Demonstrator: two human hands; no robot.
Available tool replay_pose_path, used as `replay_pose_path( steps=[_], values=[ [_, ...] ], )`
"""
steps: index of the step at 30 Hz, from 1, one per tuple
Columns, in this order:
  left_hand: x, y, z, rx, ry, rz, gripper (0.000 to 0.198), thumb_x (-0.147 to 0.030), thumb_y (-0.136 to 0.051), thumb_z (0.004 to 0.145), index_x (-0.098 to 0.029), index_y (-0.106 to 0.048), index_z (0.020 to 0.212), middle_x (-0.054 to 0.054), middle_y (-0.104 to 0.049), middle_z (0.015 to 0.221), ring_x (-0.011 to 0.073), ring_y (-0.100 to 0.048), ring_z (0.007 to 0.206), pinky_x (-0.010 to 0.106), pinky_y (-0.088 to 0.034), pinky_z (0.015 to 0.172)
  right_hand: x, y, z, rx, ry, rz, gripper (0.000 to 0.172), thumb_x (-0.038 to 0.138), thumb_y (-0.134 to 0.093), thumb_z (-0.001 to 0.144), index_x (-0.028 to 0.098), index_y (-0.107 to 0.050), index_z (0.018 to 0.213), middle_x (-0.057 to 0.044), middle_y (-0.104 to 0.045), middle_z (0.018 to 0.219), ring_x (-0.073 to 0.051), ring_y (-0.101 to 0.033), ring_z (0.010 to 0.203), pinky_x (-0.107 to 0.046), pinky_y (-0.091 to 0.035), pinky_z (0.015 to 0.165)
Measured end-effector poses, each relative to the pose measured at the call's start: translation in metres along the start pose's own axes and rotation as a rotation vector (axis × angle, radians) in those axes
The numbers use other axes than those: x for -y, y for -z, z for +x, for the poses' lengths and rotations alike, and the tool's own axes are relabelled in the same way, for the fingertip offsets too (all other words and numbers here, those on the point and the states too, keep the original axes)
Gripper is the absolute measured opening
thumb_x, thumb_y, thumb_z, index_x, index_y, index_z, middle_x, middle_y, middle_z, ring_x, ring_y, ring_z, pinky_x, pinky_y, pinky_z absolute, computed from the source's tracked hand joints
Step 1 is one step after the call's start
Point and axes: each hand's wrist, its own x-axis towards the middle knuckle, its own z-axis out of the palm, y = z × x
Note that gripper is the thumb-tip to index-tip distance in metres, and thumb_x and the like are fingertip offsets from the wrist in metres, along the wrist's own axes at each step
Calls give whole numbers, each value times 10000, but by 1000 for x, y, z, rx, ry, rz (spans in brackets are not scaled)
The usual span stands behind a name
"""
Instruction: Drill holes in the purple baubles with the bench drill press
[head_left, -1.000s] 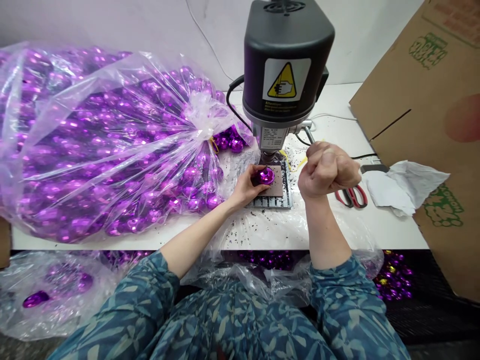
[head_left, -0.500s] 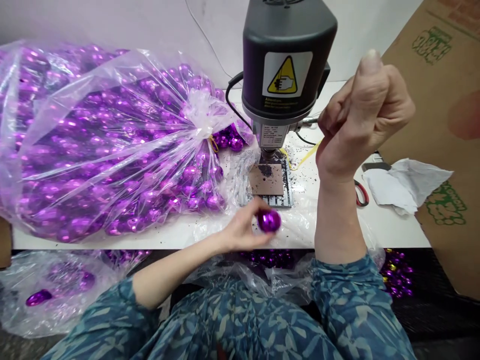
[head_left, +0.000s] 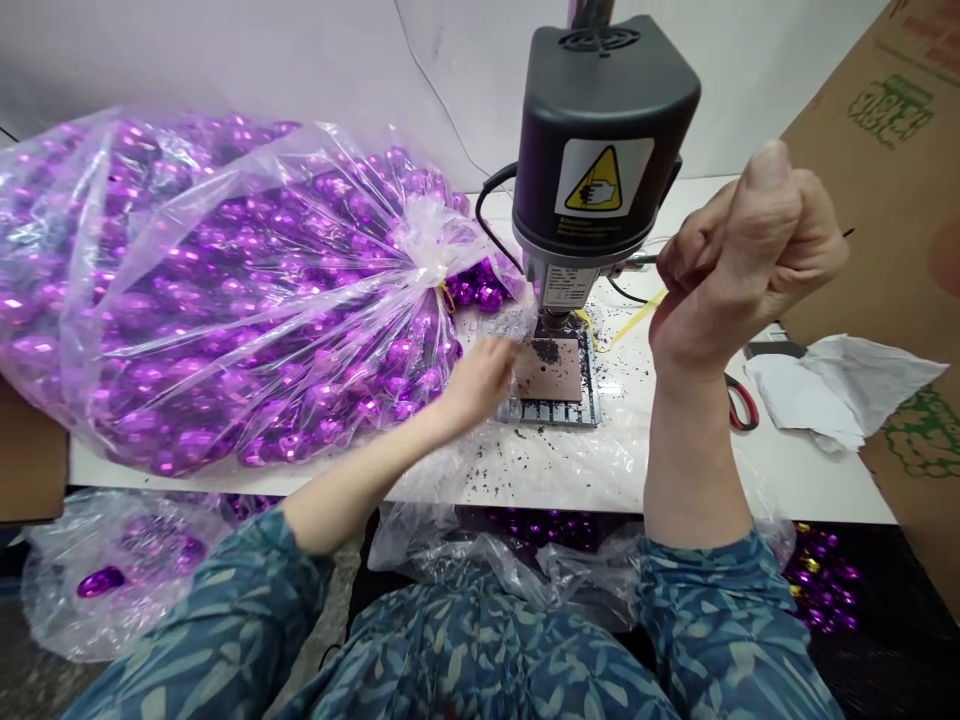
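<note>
My right hand [head_left: 750, 260] is closed in a fist on the handle at the right side of a black-headed bench drill press [head_left: 607, 150]; most of the handle is hidden. Blurred by motion, my left hand [head_left: 484, 380] is over the left edge of the machine's base [head_left: 559, 412]. Its fingers are curled, and no ball shows in them. A brown square plate [head_left: 551, 385] with a small hole and dark shavings lies under the press head.
A tied clear bag [head_left: 247, 300] of shiny purple balls fills the left of the white table. Scissors with red handles [head_left: 742, 405], white paper [head_left: 836, 385] and a cardboard box [head_left: 892, 250] are at right. Below the table edge lie purple balls [head_left: 821, 580] and plastic.
My left hand, which held a purple ball in front of the plate, has moved up and left; the ball is out of sight. My right fist stays on the handle. The view has shifted slightly.
</note>
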Motion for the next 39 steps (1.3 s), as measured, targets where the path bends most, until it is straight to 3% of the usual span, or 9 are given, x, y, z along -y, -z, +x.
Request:
replay_pose_path(
  steps=[2,4,9,14,17,21,29,35,39],
  values=[
    [21,8,52,46,201,217,434,9,-478,900,-143,-625,1280,188,-627,1299,347,-580,1228,500,-511,1005,0,0,-1,-8,-6,-3,582,408,-635,901,168,-271,514,100,-315,452,45,-352,385,-169,-208,404],
    [38,8,90,148,274,362,533,53,-489,853,-134,-605,1337,217,-557,1418,391,-525,1322,538,-478,1059,1,0,-1,-12,-8,-5,579,418,-639,901,172,-281,518,100,-320,449,40,-349,382,-173,-202,404],
    [55,-2,123,202,227,369,585,52,-558,810,-154,-596,1355,225,-477,1508,402,-471,1402,538,-439,1120,6,-1,-2,-11,-13,1,543,429,-664,898,180,-346,536,97,-353,443,10,-354,375,-208,-213,391],
    [40,18,96,-59,435,-146,497,-157,-721,858,-125,-550,1323,171,-653,1212,298,-678,1060,423,-558,923,5,0,-4,5,0,-12,538,421,-631,920,171,-332,549,95,-349,468,26,-367,401,-173,-254,423],
    [24,33,62,-24,533,-725,347,-308,-668,958,-149,-581,1253,103,-712,1036,180,-684,769,333,-578,723,5,2,-5,11,-12,-85,552,476,-599,932,169,-326,563,93,-350,482,30,-373,416,-173,-285,454],
    [11,32,26,76,572,-1230,241,-248,-721,934,-142,-664,1142,103,-747,1087,147,-714,848,291,-605,772,6,3,-6,18,-46,-151,581,573,-583,914,180,-314,580,84,-338,496,16,-368,431,-197,-326,484],
    [11,-2,20,49,637,-1358,195,-272,-738,925,-145,-684,1063,78,-767,937,136,-706,690,265,-603,651,5,0,-6,5,-16,-144,577,569,-570,937,206,-285,590,73,-293,485,-15,-317,420,-226,-299,451],
    [6,8,18,69,746,-1514,166,-280,-649,967,-165,-673,1084,132,-751,1078,252,-744,1033,439,-659,921,7,-1,-7,0,-42,-176,632,680,-535,907,207,-258,593,65,-267,490,-22,-296,424,-236,-291,462],
    [4,11,12,96,783,-1559,243,-338,-625,975,-150,-642,1128,170,-728,1136,297,-737,1109,467,-660,944,8,0,-7,6,-31,-170,610,641,-556,910,207,-280,582,64,-317,475,-29,-332,425,-252,-302,464]
  ],
)
